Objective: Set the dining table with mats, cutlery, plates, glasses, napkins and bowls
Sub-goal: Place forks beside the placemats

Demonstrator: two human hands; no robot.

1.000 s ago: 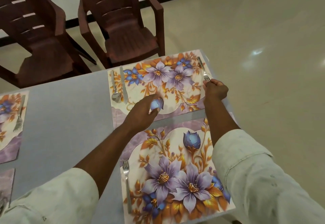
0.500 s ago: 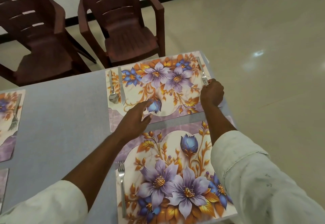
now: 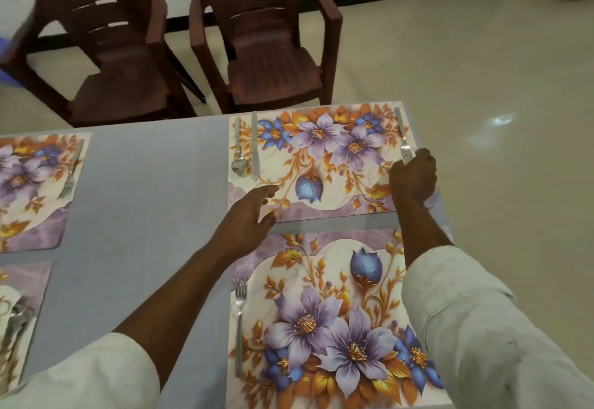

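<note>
Steel fork, far mat: from my head view the thin silver metal fork [image 3: 402, 137] lies along the right edge of the far floral placemat [image 3: 321, 158], tines toward me. I judge it light, stiff and slick, best pinched at the neck or the flat handle.
Right hand: my right hand [image 3: 413, 177] is curled at the fork's tine end, fingertips closed on or right at the tines; I cannot tell whether it truly pinches them or only nudges.
Left hand: my left hand [image 3: 249, 215] is spread and relaxed, holding nothing, fingers over the near left corner of the far mat, which I read as steadying it.
Far mat: purple, blue and orange flowers on a thin flat sheet; probably light and bendy, and likely to slide on the smooth grey tabletop [image 3: 144, 199], so press it flat rather than lift it.
Spoon and knife: a steel spoon [image 3: 238, 154] and a steel table knife [image 3: 255, 148] lie side by side on the far mat's left edge.
Near mat: the matching near floral placemat [image 3: 331, 322] carries only one steel fork [image 3: 239, 318] on its left edge.
Left side: two more floral mats; the upper [image 3: 32, 190] has a fork [image 3: 70, 177], the lower [image 3: 19, 318] holds blurred cutlery.
Chairs: two dark brown plastic chairs [image 3: 266, 39] stand beyond the table.
Progress: no plates, glasses, napkins or bowls in sight, so I judge this early.
</note>
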